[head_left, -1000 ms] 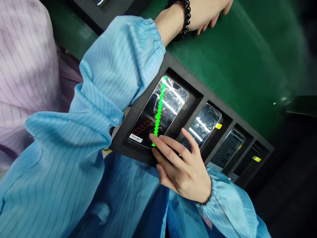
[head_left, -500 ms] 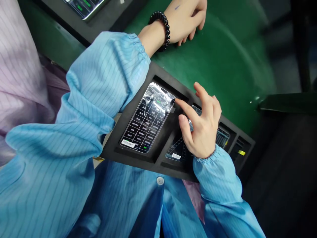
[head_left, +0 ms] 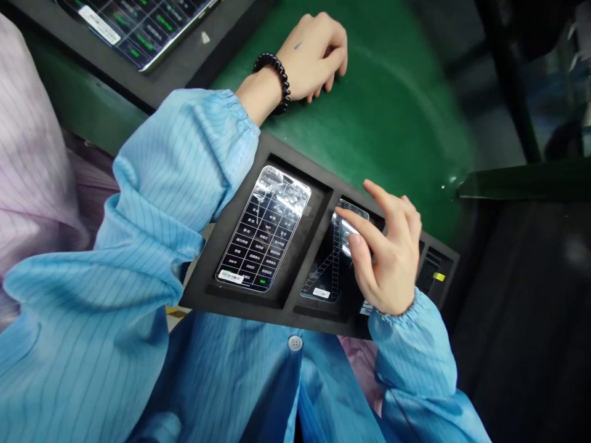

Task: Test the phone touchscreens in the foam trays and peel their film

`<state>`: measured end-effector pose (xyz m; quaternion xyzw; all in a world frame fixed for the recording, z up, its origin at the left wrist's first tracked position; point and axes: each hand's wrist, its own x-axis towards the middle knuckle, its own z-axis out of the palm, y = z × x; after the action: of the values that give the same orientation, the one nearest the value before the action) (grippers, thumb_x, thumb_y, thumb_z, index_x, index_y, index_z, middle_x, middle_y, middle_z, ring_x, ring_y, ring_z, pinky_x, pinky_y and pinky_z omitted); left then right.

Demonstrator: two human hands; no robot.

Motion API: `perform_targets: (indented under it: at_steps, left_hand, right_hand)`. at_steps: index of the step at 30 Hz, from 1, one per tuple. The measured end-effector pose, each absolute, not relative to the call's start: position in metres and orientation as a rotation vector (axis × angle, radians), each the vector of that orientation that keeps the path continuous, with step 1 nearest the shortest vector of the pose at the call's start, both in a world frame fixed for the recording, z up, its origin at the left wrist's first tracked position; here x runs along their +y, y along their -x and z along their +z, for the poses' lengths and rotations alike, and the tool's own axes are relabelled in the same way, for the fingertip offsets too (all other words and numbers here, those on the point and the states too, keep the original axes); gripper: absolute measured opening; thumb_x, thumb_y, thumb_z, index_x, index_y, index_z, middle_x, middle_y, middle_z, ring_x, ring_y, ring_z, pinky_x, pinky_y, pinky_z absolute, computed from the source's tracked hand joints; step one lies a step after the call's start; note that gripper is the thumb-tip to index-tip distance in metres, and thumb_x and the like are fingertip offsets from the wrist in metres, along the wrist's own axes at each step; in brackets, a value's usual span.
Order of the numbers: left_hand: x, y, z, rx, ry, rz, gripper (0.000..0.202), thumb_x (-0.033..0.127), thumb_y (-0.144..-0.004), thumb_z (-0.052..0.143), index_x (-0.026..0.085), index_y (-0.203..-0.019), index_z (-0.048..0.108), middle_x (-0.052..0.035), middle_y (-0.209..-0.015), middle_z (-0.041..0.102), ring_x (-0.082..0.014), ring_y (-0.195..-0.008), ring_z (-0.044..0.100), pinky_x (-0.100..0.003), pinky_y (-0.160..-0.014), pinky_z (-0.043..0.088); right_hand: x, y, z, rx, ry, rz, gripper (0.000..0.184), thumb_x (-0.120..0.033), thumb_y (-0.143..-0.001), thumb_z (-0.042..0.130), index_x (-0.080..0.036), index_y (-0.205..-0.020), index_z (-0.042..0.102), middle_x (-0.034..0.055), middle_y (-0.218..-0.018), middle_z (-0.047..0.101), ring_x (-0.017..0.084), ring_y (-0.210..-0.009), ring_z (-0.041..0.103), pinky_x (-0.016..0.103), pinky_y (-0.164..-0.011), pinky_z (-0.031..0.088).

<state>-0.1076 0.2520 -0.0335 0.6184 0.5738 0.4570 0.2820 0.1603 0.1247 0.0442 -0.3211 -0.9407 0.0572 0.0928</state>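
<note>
My left hand (head_left: 314,52), with a black coiled band at the wrist, rests on the green tabletop. Its fingers are curled under with nothing visible in them. My right hand (head_left: 390,252) is open above a black tray (head_left: 258,311). Its index fingertip is at the upper part of a smartphone (head_left: 325,261) whose dark screen shows ladder-like lines of small boxes; I cannot tell whether it touches the glass. To the left, another smartphone (head_left: 263,237) lies in its own compartment, showing a grid of labelled cells. Both have white barcode stickers at the bottom.
At upper left, another dark tray (head_left: 178,67) holds a lit phone (head_left: 152,27) with green text. The green tabletop (head_left: 392,111) stretches beyond my tray. A yellow tab (head_left: 439,277) sits at the tray's right end. A person in pale pink clothing (head_left: 32,141) is close on the left.
My right hand has moved from the left phone's top right edge to the right phone's screen, uncovering its boxed lines. The view has shifted slightly; my left hand stays on the tabletop.
</note>
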Motion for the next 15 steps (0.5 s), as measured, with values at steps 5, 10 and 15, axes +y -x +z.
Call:
perform_targets:
  at_steps: [5, 10, 15]
  left_hand:
    - [0.252, 0.107, -0.033, 1.544, -1.635, 1.245, 0.028, 0.01, -0.086, 0.042, 0.011, -0.08, 0.069, -0.0033, -0.064, 0.064, -0.0064, -0.043, 0.05, -0.021, -0.045, 0.04]
    - [0.254, 0.106, -0.036, 1.554, -1.621, 1.245, 0.027, 0.01, -0.087, 0.043, 0.013, -0.079, 0.068, -0.0011, -0.063, 0.064, -0.0048, -0.042, 0.049, -0.019, -0.043, 0.039]
    - [0.257, 0.108, -0.042, 1.538, -1.603, 1.265, 0.027, 0.012, -0.087, 0.043, 0.016, -0.08, 0.069, -0.0008, -0.064, 0.066, -0.005, -0.043, 0.05, -0.019, -0.044, 0.039]
  right_hand:
    - [0.117, -0.141, 0.03, -2.942, 0.818, 0.181, 0.038, -0.035, -0.102, 0.047, -0.026, -0.135, 0.063, 0.0117, -0.16, 0.044, 0.031, -0.137, 0.049, 0.062, -0.121, 0.027]
    - [0.118, -0.139, 0.037, -2.948, 0.818, 0.158, 0.04, -0.035, -0.102, 0.046, -0.026, -0.138, 0.061, 0.01, -0.161, 0.043, 0.031, -0.138, 0.048, 0.06, -0.123, 0.025]
    - [0.115, -0.187, 0.059, -2.649, 1.083, 0.091, 0.042, -0.031, -0.102, 0.041, -0.029, -0.14, 0.06, 0.0071, -0.159, 0.045, 0.034, -0.138, 0.05, 0.06, -0.12, 0.03]
